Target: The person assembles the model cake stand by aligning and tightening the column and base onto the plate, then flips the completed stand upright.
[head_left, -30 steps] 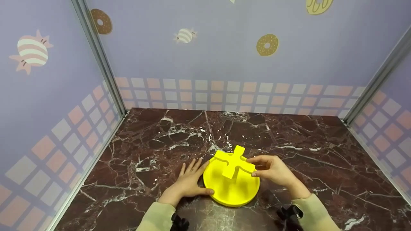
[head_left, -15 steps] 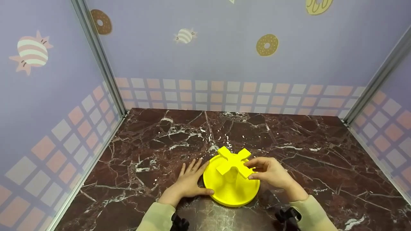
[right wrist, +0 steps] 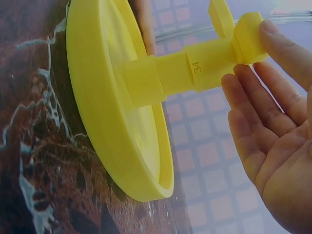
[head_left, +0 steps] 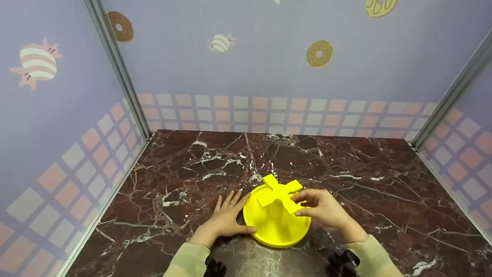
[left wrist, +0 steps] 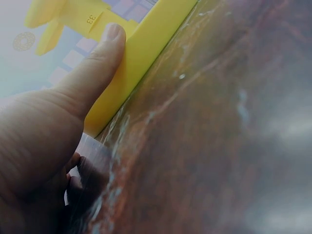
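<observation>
A shallow yellow round dish point(head_left: 278, 244) sits on the marbled table. From its middle rises a yellow column point(right wrist: 173, 73), marked "34" in the right wrist view. The column is topped by a yellow cross-shaped piece point(head_left: 279, 192) with stubby arms. My left hand point(head_left: 226, 218) lies spread at the dish's left side; its thumb point(left wrist: 100, 68) presses the outer rim, the other fingers fairly straight. My right hand point(head_left: 326, 209) pinches one arm of the cross between thumb and fingers, near the dish's right side. The palm side shows in the right wrist view.
The dark red marbled table point(head_left: 184, 154) is enclosed by lilac panels point(head_left: 261, 69) at the back and both sides. Metal posts point(head_left: 123, 73) stand at the corners. A black strap device point(head_left: 215, 266) sits on each wrist.
The cross-shaped piece has turned clockwise as seen from above, mostly in the first half second, and my right hand has moved slightly left with it. My left hand and the dish stay put.
</observation>
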